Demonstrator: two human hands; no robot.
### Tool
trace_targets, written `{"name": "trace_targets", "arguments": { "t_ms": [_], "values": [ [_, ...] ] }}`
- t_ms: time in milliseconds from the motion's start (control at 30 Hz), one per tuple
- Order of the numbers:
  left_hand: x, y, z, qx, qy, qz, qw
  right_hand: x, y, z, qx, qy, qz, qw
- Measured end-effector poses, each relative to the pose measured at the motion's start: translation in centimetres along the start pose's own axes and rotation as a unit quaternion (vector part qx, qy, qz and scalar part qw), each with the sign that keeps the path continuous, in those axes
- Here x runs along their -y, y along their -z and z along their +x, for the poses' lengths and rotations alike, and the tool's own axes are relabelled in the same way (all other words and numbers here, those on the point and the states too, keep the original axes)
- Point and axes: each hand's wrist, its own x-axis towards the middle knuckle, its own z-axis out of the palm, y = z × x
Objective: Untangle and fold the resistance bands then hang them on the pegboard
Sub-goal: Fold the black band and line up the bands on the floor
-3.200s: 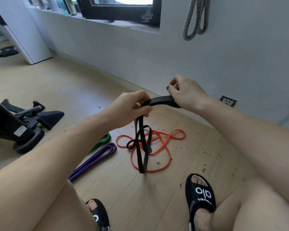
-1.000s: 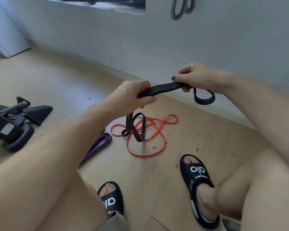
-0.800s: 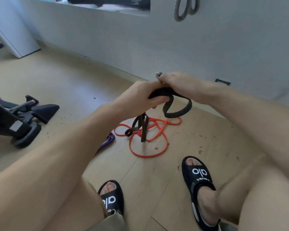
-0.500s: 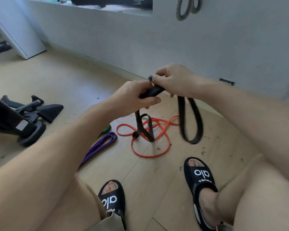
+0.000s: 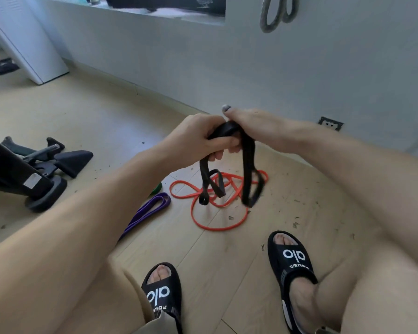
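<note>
A black resistance band hangs in folded loops from both my hands, held above the floor. My left hand grips its top fold with curled fingers. My right hand meets it from the right and holds the same bunch, thumb up. On the wooden floor below lie a tangled orange band, a purple band to its left, and a green band mostly hidden behind my left forearm. A grey band hangs on the wall at the top.
Black exercise-machine feet stand on the floor at the left. A white appliance sits in the far left corner. My two feet in black sandals are at the bottom. A wall socket is low on the right wall.
My hands have come together, gathering the black band into more folds. Its right loop now hangs lower from my right hand, and the left loops have risen off the floor.
</note>
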Motion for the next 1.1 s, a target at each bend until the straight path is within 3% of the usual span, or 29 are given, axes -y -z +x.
{"name": "trace_targets", "arguments": {
  "t_ms": [67,300,467,533,633,767,933,1100],
  "values": [
    [0.0,0.1,0.0,-0.001,-0.002,0.003,1.0,0.3,-0.7,0.3,0.013,0.025,-0.035,0.999],
    [1.4,1.0,-0.9,0.019,0.058,-0.016,0.998,0.2,2.5,0.2,-0.132,0.052,-0.115,0.983],
    [1.8,1.1,-1.9,0.037,0.058,0.054,0.996,-1.6,5.9,-0.7,-0.218,0.034,-0.145,0.964],
    [1.6,1.3,-2.0,0.016,0.042,0.042,0.998,-2.1,5.8,-1.1,-0.203,0.004,-0.146,0.968],
    [1.5,1.4,-2.1,-0.002,0.022,-0.033,0.999,-1.0,3.6,-1.3,-0.103,-0.022,-0.057,0.993],
    [1.2,1.6,-1.8,-0.022,0.015,-0.088,0.996,0.6,0.8,-0.9,-0.007,0.018,0.067,0.998],
    [1.1,2.2,-2.2,-0.004,0.025,-0.061,0.998,0.9,1.2,-1.0,-0.037,0.076,0.083,0.993],
    [0.7,2.4,-2.6,-0.012,0.022,-0.076,0.997,1.3,2.7,-1.2,-0.076,0.073,0.105,0.989]
  ]
}}
